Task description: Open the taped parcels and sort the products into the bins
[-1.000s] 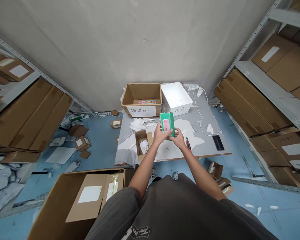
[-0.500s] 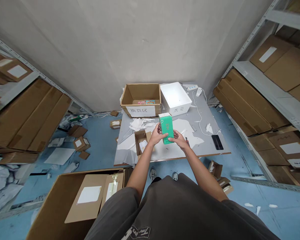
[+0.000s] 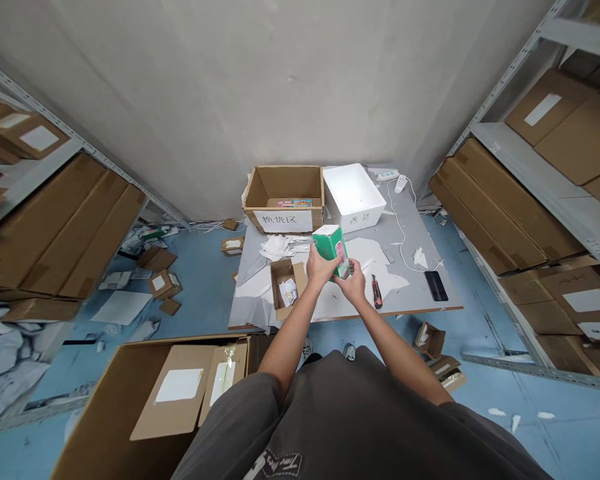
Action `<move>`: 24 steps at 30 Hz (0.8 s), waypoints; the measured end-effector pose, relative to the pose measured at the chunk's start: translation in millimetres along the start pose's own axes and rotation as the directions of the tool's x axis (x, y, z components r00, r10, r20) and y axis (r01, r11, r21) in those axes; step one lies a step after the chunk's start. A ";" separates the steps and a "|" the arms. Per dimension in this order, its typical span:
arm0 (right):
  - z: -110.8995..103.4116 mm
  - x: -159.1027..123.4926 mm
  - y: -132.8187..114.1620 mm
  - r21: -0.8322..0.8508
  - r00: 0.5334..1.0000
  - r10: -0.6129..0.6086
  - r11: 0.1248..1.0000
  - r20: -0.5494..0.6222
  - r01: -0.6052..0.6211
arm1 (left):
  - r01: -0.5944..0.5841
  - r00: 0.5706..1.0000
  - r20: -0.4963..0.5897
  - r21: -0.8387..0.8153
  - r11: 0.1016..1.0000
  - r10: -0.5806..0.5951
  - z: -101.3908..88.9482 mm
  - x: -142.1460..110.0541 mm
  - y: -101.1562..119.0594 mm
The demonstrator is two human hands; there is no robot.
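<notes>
A small green box with a white top and a pink panel on its right side is held up over the near part of the table. My left hand grips its left side, thumb across the front. At its lower right corner, my right hand closes on the same box. Left of my hands stands a small open carton with crumpled white paper inside. A red and black utility knife lies just right of my right hand.
At the table's back stand a labelled cardboard box and a white bin. A phone, a white cable and torn paper lie on the table. Shelves of cartons flank both sides; a large open carton stands lower left.
Both hands have turned the green box, so its pink side panel now shows. My right hand has shifted to the lower corner, and the utility knife is more visible.
</notes>
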State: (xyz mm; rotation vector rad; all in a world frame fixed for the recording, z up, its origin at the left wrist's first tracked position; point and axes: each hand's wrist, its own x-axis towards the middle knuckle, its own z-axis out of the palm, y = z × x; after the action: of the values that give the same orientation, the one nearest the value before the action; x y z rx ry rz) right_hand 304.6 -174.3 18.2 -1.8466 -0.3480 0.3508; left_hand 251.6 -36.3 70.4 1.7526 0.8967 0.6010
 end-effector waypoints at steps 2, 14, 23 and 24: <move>3.9 -5.8 -0.9 -0.048 0.999 -0.019 0.999 -0.027 0.018 | 0.017 1.000 0.002 0.024 1.000 -0.017 -0.5 6.5 -1.5; -25.1 34.7 -1.7 0.363 0.856 0.027 0.898 0.516 -0.248 | 0.077 0.895 0.432 -0.395 0.915 0.112 -19.1 29.2 -33.8; -4.5 72.4 47.8 0.172 0.844 0.011 0.978 0.536 -0.122 | 0.029 0.863 0.498 -0.223 0.974 0.089 -2.2 44.4 -69.6; -0.1 77.8 59.0 0.140 0.846 0.011 0.985 0.532 -0.101 | 0.019 0.863 0.499 -0.198 0.980 0.084 2.0 45.8 -78.8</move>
State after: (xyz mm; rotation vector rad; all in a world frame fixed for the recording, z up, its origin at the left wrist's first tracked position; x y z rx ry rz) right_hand 379.1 -159.8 -43.2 -1.5749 -0.6242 0.9145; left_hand 257.8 14.3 -5.3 1.6326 0.4220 0.2146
